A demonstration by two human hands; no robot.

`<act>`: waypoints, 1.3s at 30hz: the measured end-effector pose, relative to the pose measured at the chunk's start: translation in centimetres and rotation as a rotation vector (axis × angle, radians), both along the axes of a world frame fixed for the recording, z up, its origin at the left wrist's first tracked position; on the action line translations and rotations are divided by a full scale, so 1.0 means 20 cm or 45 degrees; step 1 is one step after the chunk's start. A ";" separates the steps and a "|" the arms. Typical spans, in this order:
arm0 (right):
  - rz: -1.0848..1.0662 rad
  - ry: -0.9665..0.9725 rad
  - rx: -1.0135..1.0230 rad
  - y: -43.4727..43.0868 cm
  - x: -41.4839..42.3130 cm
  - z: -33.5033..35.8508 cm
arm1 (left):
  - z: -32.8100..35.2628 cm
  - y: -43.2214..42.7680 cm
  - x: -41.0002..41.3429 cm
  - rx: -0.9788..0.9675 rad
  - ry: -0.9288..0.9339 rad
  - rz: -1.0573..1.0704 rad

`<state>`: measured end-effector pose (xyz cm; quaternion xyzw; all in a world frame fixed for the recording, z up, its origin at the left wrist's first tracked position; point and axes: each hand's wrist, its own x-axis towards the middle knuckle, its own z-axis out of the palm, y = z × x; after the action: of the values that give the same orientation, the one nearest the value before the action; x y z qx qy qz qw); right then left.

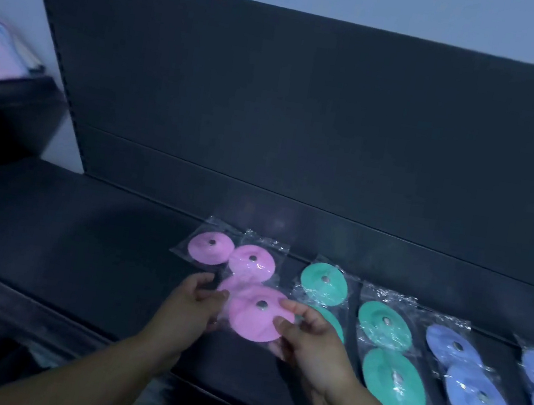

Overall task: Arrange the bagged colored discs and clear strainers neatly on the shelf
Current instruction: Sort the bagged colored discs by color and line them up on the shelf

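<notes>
At the shelf front, your left hand and right hand pinch the pink bagged disc; it looks light, floppy and slippery, so grip the disc's rim.

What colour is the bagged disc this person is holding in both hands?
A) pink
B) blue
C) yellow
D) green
A: the left hand and right hand pinch the bag of the pink disc, while green discs and blue discs lie on the shelf.

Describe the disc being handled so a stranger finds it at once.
On the dark shelf, bagged discs run pink, green, blue. At the pink end, the left hand and right hand pinch one pink disc. It alone is held.
</notes>
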<state>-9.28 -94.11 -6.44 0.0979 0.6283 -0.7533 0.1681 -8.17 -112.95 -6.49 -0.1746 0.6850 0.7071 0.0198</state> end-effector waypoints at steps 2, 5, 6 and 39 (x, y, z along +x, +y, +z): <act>0.059 0.016 -0.027 -0.16 -0.03 -0.02 | -0.01 -0.11 -0.03 0.106 -0.017 -0.066; 0.231 0.175 0.208 -0.36 -0.07 -0.05 | -0.05 -0.29 -0.12 0.097 0.015 -0.004; 0.271 0.263 0.335 -0.40 -0.08 -0.06 | -0.05 -0.35 -0.16 0.060 0.028 0.018; 0.327 0.519 1.646 -0.33 0.03 -0.10 | -0.16 -0.45 -0.30 -1.654 0.320 -0.775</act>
<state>-8.66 -100.69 -8.44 -0.0404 0.9770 -0.2049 0.0422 -14.16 -121.87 -9.77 0.1297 0.9818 0.1355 0.0294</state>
